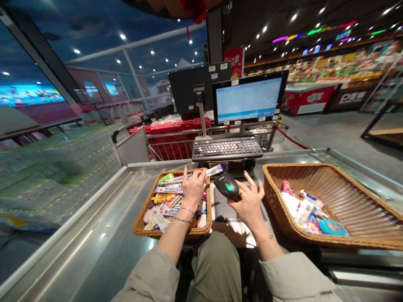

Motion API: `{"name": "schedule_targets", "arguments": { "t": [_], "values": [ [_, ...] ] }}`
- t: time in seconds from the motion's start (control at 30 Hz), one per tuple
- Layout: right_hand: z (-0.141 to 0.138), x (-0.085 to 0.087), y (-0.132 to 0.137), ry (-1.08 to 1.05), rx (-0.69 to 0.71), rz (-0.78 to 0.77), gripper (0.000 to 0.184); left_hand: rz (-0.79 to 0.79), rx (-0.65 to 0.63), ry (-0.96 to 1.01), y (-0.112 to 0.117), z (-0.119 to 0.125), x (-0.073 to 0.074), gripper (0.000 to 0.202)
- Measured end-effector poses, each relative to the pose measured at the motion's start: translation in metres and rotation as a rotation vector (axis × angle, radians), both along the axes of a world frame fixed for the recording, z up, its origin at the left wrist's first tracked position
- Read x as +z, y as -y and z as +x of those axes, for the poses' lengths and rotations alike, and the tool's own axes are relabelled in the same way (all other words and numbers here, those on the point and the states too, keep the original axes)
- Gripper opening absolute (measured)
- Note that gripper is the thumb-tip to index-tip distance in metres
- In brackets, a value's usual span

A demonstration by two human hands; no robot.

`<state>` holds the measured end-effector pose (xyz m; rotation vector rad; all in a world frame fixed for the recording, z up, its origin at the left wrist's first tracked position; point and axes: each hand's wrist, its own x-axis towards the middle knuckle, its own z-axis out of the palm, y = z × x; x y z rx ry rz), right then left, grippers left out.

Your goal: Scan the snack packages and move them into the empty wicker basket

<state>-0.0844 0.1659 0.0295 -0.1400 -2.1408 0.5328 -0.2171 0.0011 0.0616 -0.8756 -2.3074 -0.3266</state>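
Observation:
Over the left wicker basket (137, 224), my left hand (193, 186) pinches a long, narrow white-and-blue packet (215, 170), its far end pointing right. Below that hand the basket is full of small packaged goods (166, 199), several of them slim wrapped packets. My right hand (250, 201) is closed around the handle of a black barcode scanner (226, 186), with some fingers raised. A green light glows on top of the scanner, and its head faces left, close to the packet. Most of the scanner's handle is hidden by my palm.
At the right stands a larger wicker basket (365, 184) with a few packaged items (310, 212) and a blue case (333, 227). Behind the baskets are a keyboard (226, 147) and a lit monitor (250, 100). A metal counter (103, 209) extends left.

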Motion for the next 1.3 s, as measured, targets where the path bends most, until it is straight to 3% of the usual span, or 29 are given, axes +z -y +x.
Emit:
{"name": "schedule_targets", "arguments": {
  "t": [0.33,0.67,1.3],
  "values": [
    [0.003,0.005,-0.005,-0.043,-0.094,-0.001,0.015,0.015,-0.017,-0.022,-0.003,0.004,0.005,0.033],
    [0.024,0.016,-0.032,-0.089,-0.224,0.012,0.025,0.026,-0.081,-0.013,-0.019,0.011,0.014,0.032],
    [0.081,0.019,-0.093,-0.147,-0.489,-0.149,0.030,0.030,-0.355,-0.140,-0.093,0.031,0.010,0.027]
  ]
}}
